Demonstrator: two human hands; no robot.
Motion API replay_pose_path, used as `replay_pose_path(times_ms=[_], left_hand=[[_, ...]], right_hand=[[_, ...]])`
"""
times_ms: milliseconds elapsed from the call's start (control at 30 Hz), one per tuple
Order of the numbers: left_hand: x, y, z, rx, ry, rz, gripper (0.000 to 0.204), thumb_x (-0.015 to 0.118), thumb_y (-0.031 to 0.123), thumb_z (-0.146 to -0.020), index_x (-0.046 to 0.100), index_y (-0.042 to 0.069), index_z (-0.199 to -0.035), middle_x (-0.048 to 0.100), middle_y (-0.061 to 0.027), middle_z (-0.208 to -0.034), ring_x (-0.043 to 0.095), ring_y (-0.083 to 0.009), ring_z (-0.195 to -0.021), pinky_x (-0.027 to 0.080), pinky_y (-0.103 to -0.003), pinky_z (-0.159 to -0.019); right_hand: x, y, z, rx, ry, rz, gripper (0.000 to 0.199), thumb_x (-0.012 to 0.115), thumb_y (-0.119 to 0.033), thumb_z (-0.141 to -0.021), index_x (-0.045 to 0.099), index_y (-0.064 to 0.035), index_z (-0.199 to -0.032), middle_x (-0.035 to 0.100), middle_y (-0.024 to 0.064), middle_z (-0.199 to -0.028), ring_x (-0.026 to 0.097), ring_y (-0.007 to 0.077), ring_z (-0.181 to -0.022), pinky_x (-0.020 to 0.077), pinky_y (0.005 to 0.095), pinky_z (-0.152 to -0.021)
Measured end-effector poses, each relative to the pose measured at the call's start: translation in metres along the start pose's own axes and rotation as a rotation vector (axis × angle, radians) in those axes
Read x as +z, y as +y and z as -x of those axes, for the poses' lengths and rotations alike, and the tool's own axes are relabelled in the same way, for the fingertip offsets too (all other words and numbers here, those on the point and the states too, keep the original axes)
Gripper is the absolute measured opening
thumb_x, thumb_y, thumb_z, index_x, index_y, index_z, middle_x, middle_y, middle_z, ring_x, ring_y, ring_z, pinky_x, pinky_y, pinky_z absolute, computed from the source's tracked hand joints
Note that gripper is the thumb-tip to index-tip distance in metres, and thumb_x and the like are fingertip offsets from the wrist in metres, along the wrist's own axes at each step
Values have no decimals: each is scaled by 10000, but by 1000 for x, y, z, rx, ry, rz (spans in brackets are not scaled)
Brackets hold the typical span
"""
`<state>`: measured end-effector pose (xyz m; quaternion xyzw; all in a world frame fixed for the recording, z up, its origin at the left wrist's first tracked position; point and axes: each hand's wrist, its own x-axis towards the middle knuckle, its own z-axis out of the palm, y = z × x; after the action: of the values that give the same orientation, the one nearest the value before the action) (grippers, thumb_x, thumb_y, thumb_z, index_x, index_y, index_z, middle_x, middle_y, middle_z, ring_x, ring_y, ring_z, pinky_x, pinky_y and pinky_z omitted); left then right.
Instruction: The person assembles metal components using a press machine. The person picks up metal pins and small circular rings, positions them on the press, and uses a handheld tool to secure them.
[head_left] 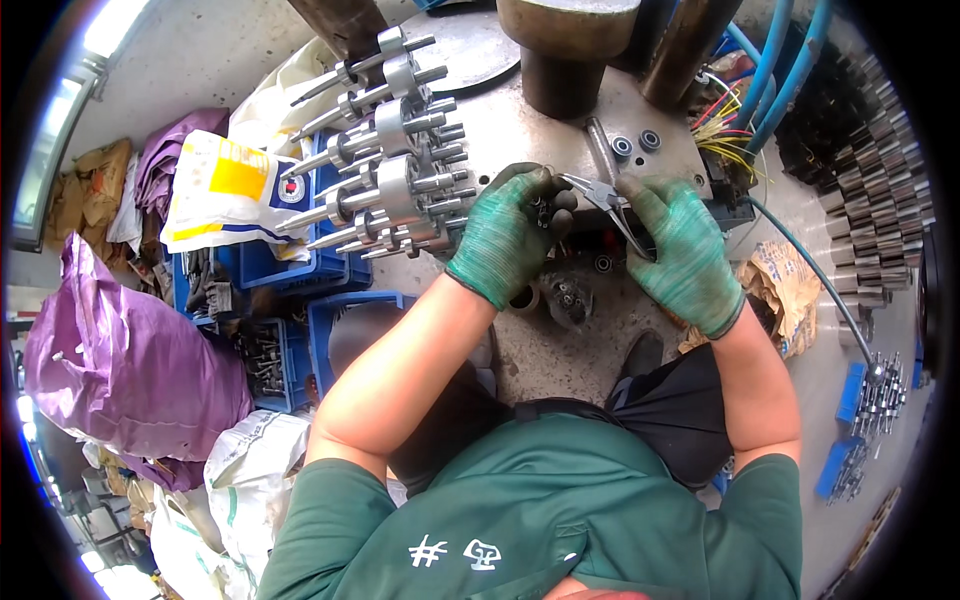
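My right hand (685,245), in a green knit glove with dark fingertips, grips a pair of silver pliers (603,197). The narrow jaws point left toward my other hand. My left hand (510,235), gloved the same way, is curled with thumb and fingers brought together just beside the plier tips. Something small and dark sits in its fingers, too small to make out. Both hands are over the near edge of a metal press table (540,135). Beyond the pliers lie a metal rod (601,150) and two small ball bearings (621,147).
Metal shafts with round discs (400,190) are stacked to the left, by blue bins (340,265) and a white-and-yellow bag (225,190). A thick press column (565,70) stands behind. Blue hoses (775,85) and coloured wires (725,130) run at right, near stacked metal cylinders (870,190).
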<state>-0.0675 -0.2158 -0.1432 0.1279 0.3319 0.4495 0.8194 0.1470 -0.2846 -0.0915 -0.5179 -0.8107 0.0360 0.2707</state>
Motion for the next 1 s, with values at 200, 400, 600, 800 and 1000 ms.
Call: replay_pose_path(times_ms=[200,400,600,800,1000], left_hand=[[1,0,2,28,-14,22,80,645,86,-985,601,83,-1051,651,-84,-1011,648,-198,-882,577,-310,-743],[-4,-4,-3,26,-12,67,99,647,80,-989,606,71,-1078,674,-94,-1058,641,-183,-865,569,-284,-715],[-5,-5,-4,41,-12,105,111,645,86,-998,607,55,-1098,685,-105,-1085,638,-173,-854,564,-264,-699],[-2,-4,-2,28,12,125,112,645,80,-997,611,61,-1102,683,-109,-1093,641,-177,-855,572,-265,-691],[-2,-5,-1,25,37,139,106,643,81,-1002,611,67,-1102,665,-89,-1048,643,-172,-853,579,-266,-691]], right_hand=[[3,1,-1,9,-11,11,684,743,22,-678,629,-78,-1346,646,164,-1206,629,373,-1098,550,440,-951],[5,1,-1,11,-1,8,677,739,27,-686,637,-78,-1347,646,161,-1211,635,370,-1092,554,437,-945],[6,-1,0,2,10,-16,682,739,26,-686,632,-79,-1352,642,168,-1206,635,368,-1093,556,436,-941],[10,-2,0,18,-7,1,684,751,14,-687,628,-80,-1353,642,169,-1195,639,366,-1084,559,434,-931],[9,-4,-1,21,9,-14,678,750,1,-698,623,-80,-1359,641,175,-1199,635,371,-1089,557,437,-935]])
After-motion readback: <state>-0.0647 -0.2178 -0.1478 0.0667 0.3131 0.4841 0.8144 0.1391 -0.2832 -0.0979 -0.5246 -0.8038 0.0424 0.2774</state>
